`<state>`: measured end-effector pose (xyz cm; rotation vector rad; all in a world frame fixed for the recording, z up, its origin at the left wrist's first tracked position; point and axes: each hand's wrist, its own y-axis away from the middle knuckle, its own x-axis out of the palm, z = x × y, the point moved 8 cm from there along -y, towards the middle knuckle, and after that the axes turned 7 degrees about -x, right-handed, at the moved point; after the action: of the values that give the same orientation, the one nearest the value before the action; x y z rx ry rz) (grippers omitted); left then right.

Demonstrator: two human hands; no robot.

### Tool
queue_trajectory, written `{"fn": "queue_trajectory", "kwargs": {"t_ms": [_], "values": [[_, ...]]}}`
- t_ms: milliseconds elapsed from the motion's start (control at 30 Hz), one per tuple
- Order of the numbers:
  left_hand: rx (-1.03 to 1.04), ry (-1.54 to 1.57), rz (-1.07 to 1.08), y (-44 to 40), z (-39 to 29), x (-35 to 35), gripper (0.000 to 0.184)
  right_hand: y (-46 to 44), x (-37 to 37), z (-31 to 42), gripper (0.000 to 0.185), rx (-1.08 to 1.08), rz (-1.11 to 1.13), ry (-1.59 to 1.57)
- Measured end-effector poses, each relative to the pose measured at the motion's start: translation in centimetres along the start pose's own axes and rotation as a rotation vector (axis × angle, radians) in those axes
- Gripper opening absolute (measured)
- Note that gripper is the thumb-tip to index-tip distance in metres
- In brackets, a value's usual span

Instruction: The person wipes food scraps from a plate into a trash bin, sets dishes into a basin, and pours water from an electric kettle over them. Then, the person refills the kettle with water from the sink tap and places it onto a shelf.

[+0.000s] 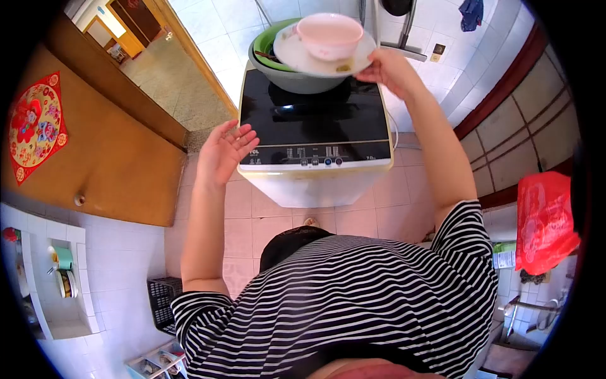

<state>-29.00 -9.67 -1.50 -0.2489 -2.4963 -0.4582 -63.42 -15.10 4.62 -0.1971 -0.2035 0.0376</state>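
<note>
Nearest is the person's striped shirt [341, 284], with both bare arms reaching away from it. Low on the left, a black crate [161, 304] stands by the wall; on the right, a bulging red bag [546, 218] appears to hang, perhaps to leave the surface below free.

Farther on, a washing machine [315, 189] stands on the pink tiled floor [237, 215]. Its flat lid seems to serve as a handy ledge at working height. The left hand [226, 151] is just beside the machine's near left corner, palm turned up, fingers loosely spread and curled a little, holding nothing; it may be out there for balance.

Past it, over the far right part of the lid, the right hand [392, 72] pinches the right rim of a white plate [293, 54] between thumb and fingers. Gripping only the edge leaves the middle to carry a pink bowl [330, 41], which sits upright on it. A greenish scrap [343, 67] lies near the plate's near rim. The plate overlaps a grey basin [303, 83]; whether it also rests on that basin I cannot tell. A green basin [260, 45] is nested inside the grey one, probably to save room, with dark sticks [270, 59] in it.

Farthest off are an open doorway on the left and a dark blue cloth [471, 15] against the tiled wall on the right.
</note>
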Motion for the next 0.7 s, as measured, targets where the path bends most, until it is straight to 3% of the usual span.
{"fn": "queue_trajectory", "kwargs": {"t_ms": [300,567,700], "values": [[0.046,-0.182,-0.183,-13.4,-5.4,-0.5,0.038,-18.4,-1.7,-3.1,0.034,0.006,0.107,0.03],[0.161,-0.56,-0.447,-19.6,-9.1,1.3,0.043,-27.8,-0.9,-8.6,0.029,0.159,0.316,0.134],[0.159,-0.519,-0.561,-23.9,-9.5,1.1,0.048,-30.4,0.1,-10.5,0.028,0.215,0.421,0.176]]}}
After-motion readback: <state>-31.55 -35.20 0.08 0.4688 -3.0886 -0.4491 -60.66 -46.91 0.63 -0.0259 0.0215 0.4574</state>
